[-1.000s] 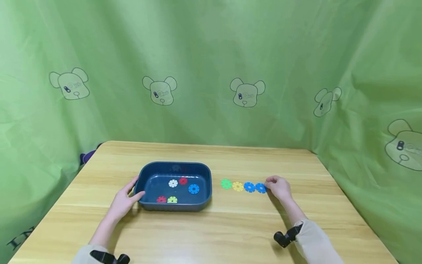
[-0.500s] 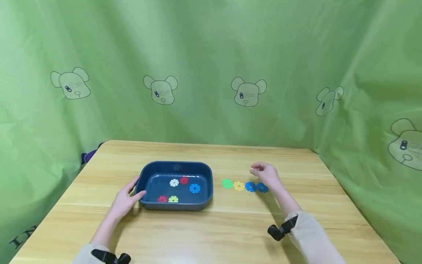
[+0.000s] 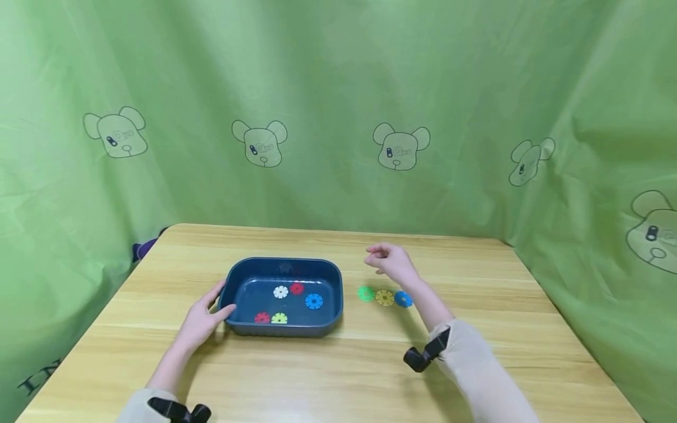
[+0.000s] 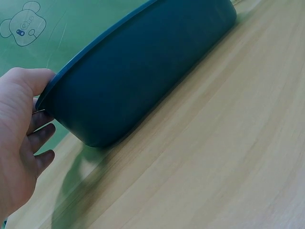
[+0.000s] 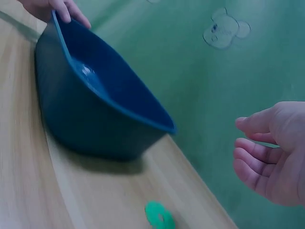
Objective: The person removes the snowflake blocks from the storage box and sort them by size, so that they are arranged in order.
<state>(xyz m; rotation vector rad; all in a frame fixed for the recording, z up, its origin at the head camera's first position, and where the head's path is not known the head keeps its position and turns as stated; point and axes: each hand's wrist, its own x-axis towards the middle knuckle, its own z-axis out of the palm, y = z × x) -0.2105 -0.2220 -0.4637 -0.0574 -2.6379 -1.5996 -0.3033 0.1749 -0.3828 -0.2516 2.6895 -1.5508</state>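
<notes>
Head view: your left hand [image 3: 202, 320] holds the end of the blue tub [image 3: 280, 331]; your right hand [image 3: 392, 264] hangs in the air, fingers loosely bent, with nothing seen in them. You seem to be between pieces, so the next move likely needs a light pinch. The flat, notched discs [image 3: 384, 298] look like flowers: a row lies nearer you than your right hand, and five more sit in the tub, right of your left hand.

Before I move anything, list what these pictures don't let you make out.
Head view: any spot on the table behind the right forearm, hidden by that arm.
Head view: near edges of the lime disc and red disc beside it, covered by the tray's front wall.
Left wrist view: the tray's inside, hidden by its outer wall.
Right wrist view: the green disc, blurred and cut off by the bottom edge.
</notes>
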